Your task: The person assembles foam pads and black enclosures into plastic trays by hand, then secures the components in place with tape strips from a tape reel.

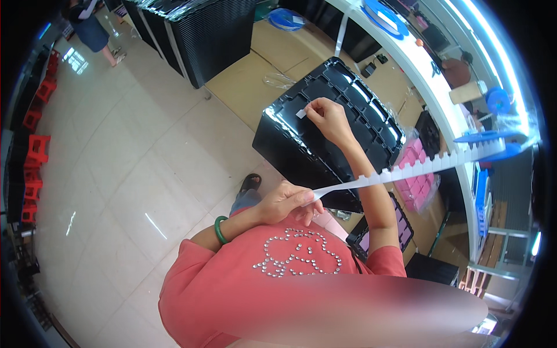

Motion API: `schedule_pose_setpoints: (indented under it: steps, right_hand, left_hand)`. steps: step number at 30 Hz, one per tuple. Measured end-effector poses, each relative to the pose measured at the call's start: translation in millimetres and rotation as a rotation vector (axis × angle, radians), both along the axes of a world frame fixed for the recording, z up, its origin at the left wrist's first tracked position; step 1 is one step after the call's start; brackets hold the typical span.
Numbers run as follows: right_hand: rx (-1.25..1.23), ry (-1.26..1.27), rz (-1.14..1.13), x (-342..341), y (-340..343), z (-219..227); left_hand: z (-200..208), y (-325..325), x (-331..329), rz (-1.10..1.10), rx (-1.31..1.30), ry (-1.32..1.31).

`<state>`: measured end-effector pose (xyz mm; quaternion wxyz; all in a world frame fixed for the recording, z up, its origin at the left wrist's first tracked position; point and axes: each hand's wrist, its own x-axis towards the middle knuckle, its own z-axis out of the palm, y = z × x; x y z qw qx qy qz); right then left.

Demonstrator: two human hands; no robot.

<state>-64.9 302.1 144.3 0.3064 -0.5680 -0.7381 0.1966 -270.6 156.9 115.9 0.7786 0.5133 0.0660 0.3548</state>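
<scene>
My left hand (285, 202), with a green bangle on its wrist, is closed on the loose end of a white strip (400, 173). The strip has small tabs along one edge and runs right, over my right forearm, to a blue reel (488, 138). Farther off, my right hand (329, 119) pinches a small white label (301, 113) between thumb and fingertips. That label is at the top of a stack of glossy black plastic trays (290, 165); whether it touches the surface I cannot tell. Moulded compartments line the top tray.
A taller stack of black trays (212, 46) stands beyond, on brown cardboard. To the right are pink trays (415, 174) in clear plastic and a curved white bench (429, 75) bearing blue reels. Red stools (38, 149) line the far left; a person (91, 32) stands at upper left.
</scene>
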Motion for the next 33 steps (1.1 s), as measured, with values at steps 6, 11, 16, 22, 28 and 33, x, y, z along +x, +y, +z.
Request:
schedule_pose_setpoints:
  steps: [6, 11, 16, 22, 28, 33]
  right_hand:
    - [0.166, -0.315, 0.082, -17.8, 22.7, -10.1]
    - [-0.066, -0.318, 0.103, -27.6, 32.7, 9.7]
    - [0.337, -0.669, 0.352, -35.4, 32.6, -4.8]
    - [0.336, -0.67, 0.461, -31.1, 30.1, 2.9]
    - [0.313, -0.438, 0.312, -29.7, 26.1, 0.9]
    - [0.226, -0.404, 0.361, -23.4, 25.6, 7.0]
  left_hand:
    - [-11.4, 22.1, -7.0, -0.05, -0.012, -0.039]
    - [-13.7, 40.2, -9.6, -0.058, 0.055, -0.012]
    - [-12.9, 51.7, -6.0, -0.099, 0.042, 0.01]
    - [-11.3, 55.4, -5.6, -0.097, 0.068, 0.037]
    - [-13.1, 46.4, -3.7, -0.099, 0.063, 0.07]
    - [-12.4, 30.8, 2.3, -0.081, 0.081, 0.077]
